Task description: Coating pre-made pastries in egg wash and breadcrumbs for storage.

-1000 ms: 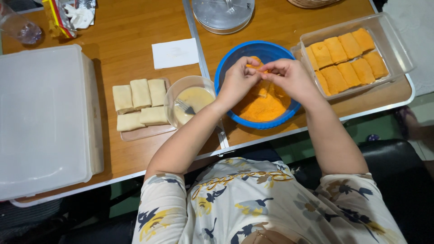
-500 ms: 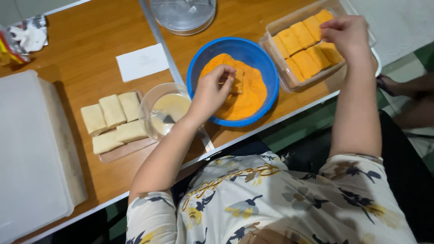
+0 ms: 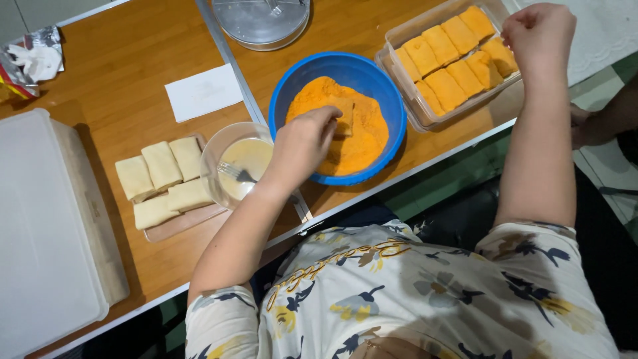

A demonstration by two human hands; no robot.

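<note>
Over blue bowl [image 3: 392, 100], my left hand [image 3: 304, 143] pinches roll [image 3: 343, 114] in crumbs [image 3: 362, 143]; right hand [image 3: 538, 33] closed loosely above tray [image 3: 399, 60], grip contents unclear.

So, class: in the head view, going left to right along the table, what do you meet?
White lidded box → pale uncoated rolls → clear bowl of batter with fork → blue bowl of orange crumbs → clear tray of crumbed rolls.

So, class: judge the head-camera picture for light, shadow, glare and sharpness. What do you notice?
Head view: even overhead light; soft shadow under the left hand in the round blue plastic bowl; pale glare on the flat white plastic lid; the right hand looks slightly soft; edges bend a little.
</note>
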